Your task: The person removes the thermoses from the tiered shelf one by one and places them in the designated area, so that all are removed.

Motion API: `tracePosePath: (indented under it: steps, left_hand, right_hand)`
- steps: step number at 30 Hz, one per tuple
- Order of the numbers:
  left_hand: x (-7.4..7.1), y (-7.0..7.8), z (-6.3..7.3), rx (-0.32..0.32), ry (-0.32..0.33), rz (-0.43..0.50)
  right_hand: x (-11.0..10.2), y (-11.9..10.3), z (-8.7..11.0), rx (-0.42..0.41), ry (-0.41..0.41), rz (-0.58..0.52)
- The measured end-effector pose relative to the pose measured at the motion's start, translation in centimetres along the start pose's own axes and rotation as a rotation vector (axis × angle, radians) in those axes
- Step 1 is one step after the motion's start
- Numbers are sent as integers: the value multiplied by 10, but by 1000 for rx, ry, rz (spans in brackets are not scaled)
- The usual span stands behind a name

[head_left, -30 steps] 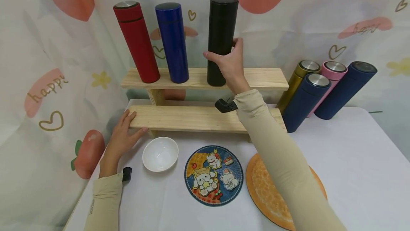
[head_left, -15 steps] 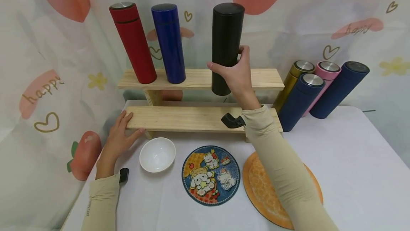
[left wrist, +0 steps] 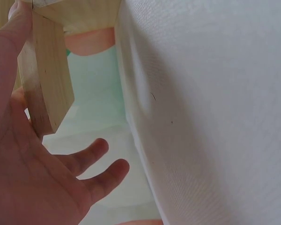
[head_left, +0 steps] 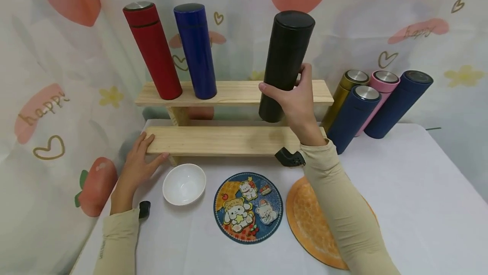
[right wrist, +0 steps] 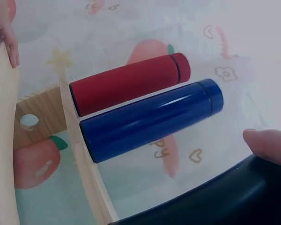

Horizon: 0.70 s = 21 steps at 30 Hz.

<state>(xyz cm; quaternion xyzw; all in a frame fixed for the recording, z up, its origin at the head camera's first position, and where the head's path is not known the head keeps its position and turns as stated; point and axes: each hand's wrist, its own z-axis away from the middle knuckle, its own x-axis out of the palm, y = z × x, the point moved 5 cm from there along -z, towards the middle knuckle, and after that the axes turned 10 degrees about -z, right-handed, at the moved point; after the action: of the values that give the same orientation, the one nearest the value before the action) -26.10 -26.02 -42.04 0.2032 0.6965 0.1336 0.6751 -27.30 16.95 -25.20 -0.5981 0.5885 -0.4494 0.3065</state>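
Note:
My right hand [head_left: 299, 105] grips a black thermos flask [head_left: 287, 54] around its lower half, tilted and in front of the top board of a two-tier wooden shelf [head_left: 228, 139]. In the right wrist view the dark flask [right wrist: 215, 197] fills the lower right, with my thumb across it. At the left end of the lower board, my left hand [head_left: 137, 167] holds the wood between thumb and fingers. Two of its fingers [left wrist: 110, 178] stick out past the board in the left wrist view. A red flask [head_left: 154, 54] and a blue flask [head_left: 196, 54] stand upright on the top board.
Right of the shelf stand several flasks: gold [head_left: 341, 101], pink [head_left: 381, 86] and two navy ones [head_left: 352, 118]. A white bowl [head_left: 184, 184], a round cartoon mat [head_left: 248, 215] and an orange round mat [head_left: 310, 224], partly under my right sleeve, lie in front.
My right hand has lifted the black flask off the top board and brought it forward and to the right, tilting it. My left hand stays on the shelf; the head view has shifted slightly.

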Motion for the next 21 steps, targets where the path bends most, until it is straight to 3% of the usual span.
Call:
tracePosePath:
  steps: [21]
  left_hand:
    - [-1, 0, 1, 9, 14, 4]
  right_hand:
    - [-50, 4, 43, 19, 65, -41]
